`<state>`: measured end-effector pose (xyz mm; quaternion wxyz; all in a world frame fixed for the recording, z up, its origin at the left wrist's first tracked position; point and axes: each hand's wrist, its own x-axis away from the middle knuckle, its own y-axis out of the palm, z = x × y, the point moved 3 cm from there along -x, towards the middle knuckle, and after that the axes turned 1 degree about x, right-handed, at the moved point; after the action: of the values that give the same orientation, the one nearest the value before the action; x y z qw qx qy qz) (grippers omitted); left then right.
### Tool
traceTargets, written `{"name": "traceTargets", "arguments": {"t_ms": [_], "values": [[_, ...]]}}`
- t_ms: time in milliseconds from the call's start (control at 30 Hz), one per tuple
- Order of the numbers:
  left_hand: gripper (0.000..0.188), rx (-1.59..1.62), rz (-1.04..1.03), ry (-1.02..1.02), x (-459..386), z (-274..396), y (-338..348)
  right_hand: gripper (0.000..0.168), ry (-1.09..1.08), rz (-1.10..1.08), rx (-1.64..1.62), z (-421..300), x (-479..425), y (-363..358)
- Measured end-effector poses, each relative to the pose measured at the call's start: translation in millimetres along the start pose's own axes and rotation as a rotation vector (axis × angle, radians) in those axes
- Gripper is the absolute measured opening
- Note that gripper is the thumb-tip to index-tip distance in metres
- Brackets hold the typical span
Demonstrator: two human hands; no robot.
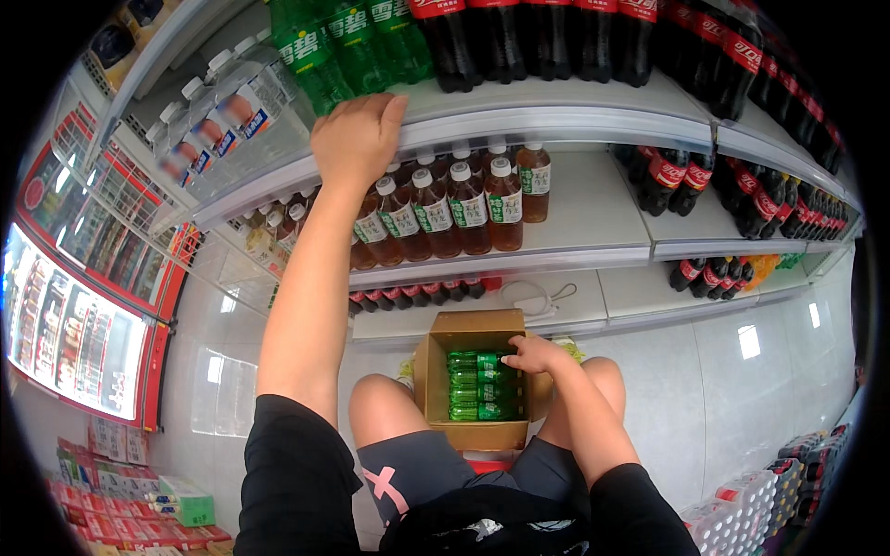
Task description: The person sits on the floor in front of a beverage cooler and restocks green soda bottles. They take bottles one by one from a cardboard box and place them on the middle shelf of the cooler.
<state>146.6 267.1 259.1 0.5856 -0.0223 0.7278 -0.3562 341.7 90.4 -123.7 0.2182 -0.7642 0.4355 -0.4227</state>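
My left hand [358, 139] rests over the front edge of the upper shelf [487, 133], its fingers curled onto it beside large green Sprite bottles [306, 52]. An open cardboard box [475, 436] stands on the floor between my knees. Inside it lie several green Sprite bottles [474, 393] on their sides. Over the box's right wall reaches my right hand [539, 354], its thumb and forefinger apart close to the topmost bottle. Whether its fingertips touch that bottle is hard to see.
Tea bottles [462, 208] line the middle shelf, with small cola bottles [417, 290] below. Clear bottles [229, 115] and large cola bottles [500, 45] flank the Sprite above. A white cable [532, 299] lies on the bottom shelf. Left stands a lit drinks fridge [73, 326]; wrapped packs [737, 514] sit lower right.
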Motion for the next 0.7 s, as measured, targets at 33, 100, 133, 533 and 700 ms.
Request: {"name": "traceTargets", "arguments": {"t_ms": [33, 100, 133, 533, 700], "values": [[0.046, 0.006, 0.008, 0.004, 0.8, 0.2, -0.6, 0.070, 0.002, 0.000, -0.006, -0.2, 0.7, 0.1], [0.047, 0.018, 0.023, 0.012, 2.3, 0.4, -1.3, 0.069, 0.000, 0.004, -0.024, -0.2, 1.0, 0.1], [0.047, 0.011, 0.030, 0.014, 2.5, 0.6, -1.0, 0.068, 0.000, 0.006, -0.033, 0.2, 1.1, 0.2], [0.046, 0.045, 0.028, 0.080, 13.3, 0.6, -2.5, 0.076, -0.044, 0.029, -0.019, 1.6, -1.4, 1.9], [0.064, -0.026, 0.038, 0.169, 54.8, 12.1, -14.7, 0.070, -0.018, 0.031, -0.008, 1.7, -0.7, 1.5]]}}
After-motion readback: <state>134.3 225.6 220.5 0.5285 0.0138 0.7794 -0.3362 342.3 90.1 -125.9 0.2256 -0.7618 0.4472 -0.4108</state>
